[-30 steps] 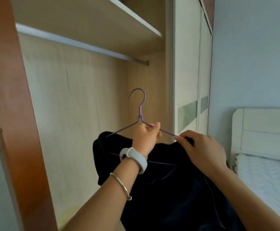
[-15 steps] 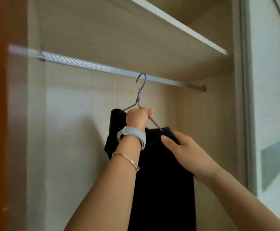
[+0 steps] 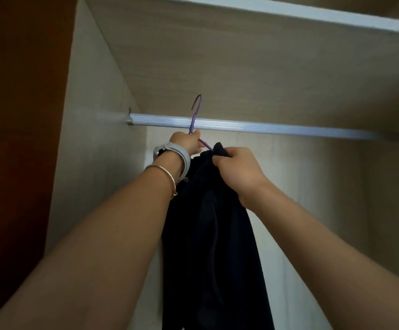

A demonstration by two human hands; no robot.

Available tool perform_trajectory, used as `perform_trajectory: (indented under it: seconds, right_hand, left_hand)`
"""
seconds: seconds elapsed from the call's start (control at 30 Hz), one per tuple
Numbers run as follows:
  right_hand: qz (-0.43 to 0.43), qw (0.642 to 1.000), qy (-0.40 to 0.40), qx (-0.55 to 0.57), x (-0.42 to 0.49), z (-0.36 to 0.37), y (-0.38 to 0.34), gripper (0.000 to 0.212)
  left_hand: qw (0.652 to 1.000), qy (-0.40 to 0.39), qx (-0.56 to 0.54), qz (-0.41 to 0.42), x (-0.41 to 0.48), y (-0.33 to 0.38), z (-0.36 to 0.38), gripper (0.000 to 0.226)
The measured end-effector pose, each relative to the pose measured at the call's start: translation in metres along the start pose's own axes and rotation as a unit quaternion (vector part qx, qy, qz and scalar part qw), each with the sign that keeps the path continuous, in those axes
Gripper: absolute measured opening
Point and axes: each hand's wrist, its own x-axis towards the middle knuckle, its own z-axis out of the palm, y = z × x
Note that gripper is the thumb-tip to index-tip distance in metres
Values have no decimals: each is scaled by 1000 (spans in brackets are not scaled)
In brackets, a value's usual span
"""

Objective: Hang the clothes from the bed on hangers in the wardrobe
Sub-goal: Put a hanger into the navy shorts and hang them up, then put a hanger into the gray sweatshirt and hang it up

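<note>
A purple wire hanger (image 3: 195,115) carries a dark navy garment (image 3: 208,234) that hangs straight down inside the wardrobe. My left hand (image 3: 187,144) grips the hanger just below its hook, a grey band and a thin bangle on the wrist. The hook rises in front of and above the silver rail (image 3: 253,127); whether it touches the rail I cannot tell. My right hand (image 3: 237,170) pinches the garment's top edge at the hanger's right shoulder.
A wooden shelf (image 3: 241,55) roofs the rail closely, leaving a narrow gap above it. The wardrobe's side panel (image 3: 93,163) is at the left, beyond it a reddish-brown frame (image 3: 20,139). No other hangers are on the rail.
Both hands have lifted the hanger and garment up toward the rail; the hook, below the rail earlier, now reaches above it. The view has tilted upward.
</note>
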Motion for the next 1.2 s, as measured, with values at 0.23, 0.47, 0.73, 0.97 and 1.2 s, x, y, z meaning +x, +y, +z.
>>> perform_trajectory:
  seconds: [0.23,0.47,0.73,0.97,1.2]
  right_hand:
    - [33,997,-62,10,13,40,5,23]
    - [43,988,-126,73,-6,53,7,32]
    - [-133,967,-124,176,-70,47,56,13]
    - [-93,970,-192,117,-149,65,158,17]
    - [-52,982,-179,39,-225,73,217,28]
  left_hand:
    - [994,-20,-69,-88,4,-30,-32,13]
    - [993,-2,-86,-82,-9,-46,-40,21]
    - [989,95,-74,81,-136,-87,-41,24]
    - [995,21,96,-10,-282,-206,-27,47]
    - [959,-53,227,-159,-365,-264,3,40]
